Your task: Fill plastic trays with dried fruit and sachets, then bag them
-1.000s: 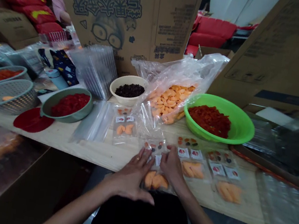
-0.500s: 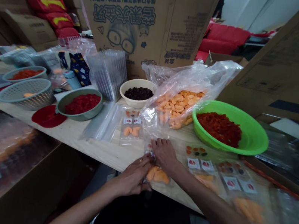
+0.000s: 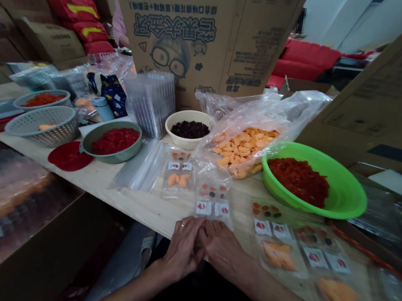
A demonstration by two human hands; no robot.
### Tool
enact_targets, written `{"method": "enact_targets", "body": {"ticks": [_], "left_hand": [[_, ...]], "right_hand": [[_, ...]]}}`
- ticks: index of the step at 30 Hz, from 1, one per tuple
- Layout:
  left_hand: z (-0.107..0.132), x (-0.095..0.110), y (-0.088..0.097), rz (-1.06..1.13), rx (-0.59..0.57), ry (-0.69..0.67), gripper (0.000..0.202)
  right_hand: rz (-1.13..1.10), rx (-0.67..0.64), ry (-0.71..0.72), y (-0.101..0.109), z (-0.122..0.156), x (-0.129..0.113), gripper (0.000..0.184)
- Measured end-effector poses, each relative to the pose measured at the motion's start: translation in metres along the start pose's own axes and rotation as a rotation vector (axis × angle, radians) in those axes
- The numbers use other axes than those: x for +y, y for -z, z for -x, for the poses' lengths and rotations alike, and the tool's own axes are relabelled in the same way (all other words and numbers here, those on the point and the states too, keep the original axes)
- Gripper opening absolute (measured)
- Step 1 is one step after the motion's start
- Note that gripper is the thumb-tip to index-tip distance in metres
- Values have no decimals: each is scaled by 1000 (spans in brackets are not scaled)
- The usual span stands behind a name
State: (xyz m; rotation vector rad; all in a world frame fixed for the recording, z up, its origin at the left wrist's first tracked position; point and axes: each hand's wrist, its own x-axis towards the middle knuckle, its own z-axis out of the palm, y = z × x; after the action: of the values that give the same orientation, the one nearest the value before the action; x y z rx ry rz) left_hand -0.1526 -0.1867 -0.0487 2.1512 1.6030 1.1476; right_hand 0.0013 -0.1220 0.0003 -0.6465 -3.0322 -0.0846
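Fingers [image 3: 192, 231] of our left hand [image 3: 180, 251] and right hand [image 3: 222, 248] are half curled and drawn together, their tips meeting over the near end of a clear sachet [image 3: 212, 204]. From the head view, we cannot tell whether they pinch it or only lie against it. Neither hand is spread wide, and a ring [image 3: 182, 224] sits on a left finger.

The sachet lies flat on the pale wooden worktop [image 3: 142, 207], just ahead of our hands. Its long axis points away from us, toward a plastic bag of orange dried fruit pieces [image 3: 243, 149]. Small dark and orange pieces and two red-marked labels show through it.

To its left lies a matching sachet with orange pieces [image 3: 178, 175], beside a flat stack of clear bags [image 3: 140, 165]. To its right are more filled sachets [image 3: 297, 250]. Beyond them stands a green plastic bowl [image 3: 314, 181] heaped with red pieces. Farther back are a cream bowl of dark raisins [image 3: 188, 127], a grey-green bowl of red pieces [image 3: 111, 142] and a perforated basket [image 3: 43, 124]. Printed cardboard boxes [image 3: 200, 31] stand behind.
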Motion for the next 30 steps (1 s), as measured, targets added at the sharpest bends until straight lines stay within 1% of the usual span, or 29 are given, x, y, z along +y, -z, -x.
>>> {"method": "enact_targets", "body": {"ticks": [2,5,7,9,11,14,16,18,20,22,24,26,27,28,30], "left_hand": [[4,-2,1,-7,56,-15,69],[8,-9,0,5,81,-53,49],[10,-9,1,39,92,-118,44],[10,-4,8,91,102,-178,43],[6,7,23,129,112,-214,41],[-3,23,56,77,180,-235,36],[-10,22,77,-20,263,-233,36],[-16,6,92,-120,334,-226,35],[-22,-22,98,-176,389,-224,30],[-30,-55,96,-193,421,-228,25],[-38,-86,87,-180,435,-198,20],[-47,-107,76,-127,420,-136,19],[-52,-114,70,-90,393,-104,18],[-57,-117,64,-55,349,-77,18],[-65,-116,57,-33,233,-21,20]], "right_hand": [[24,49,23,8,10,-12,25],[107,117,55,26,19,-27,23],[146,187,82,41,21,-33,23],[140,276,106,57,20,-37,22],[87,384,106,72,17,-41,20],[-37,565,104,89,6,-46,19],[-72,630,125,93,-9,-47,19],[-65,607,153,91,-32,-43,18],[-66,532,171,82,-60,-35,15],[-112,437,150,69,-88,-24,14],[-178,337,105,53,-111,-12,18],[-218,247,54,39,-125,-4,25],[-222,210,31,34,-129,-1,29],[-221,173,8,30,-129,1,32],[-212,103,-49,28,-123,4,38]]}}
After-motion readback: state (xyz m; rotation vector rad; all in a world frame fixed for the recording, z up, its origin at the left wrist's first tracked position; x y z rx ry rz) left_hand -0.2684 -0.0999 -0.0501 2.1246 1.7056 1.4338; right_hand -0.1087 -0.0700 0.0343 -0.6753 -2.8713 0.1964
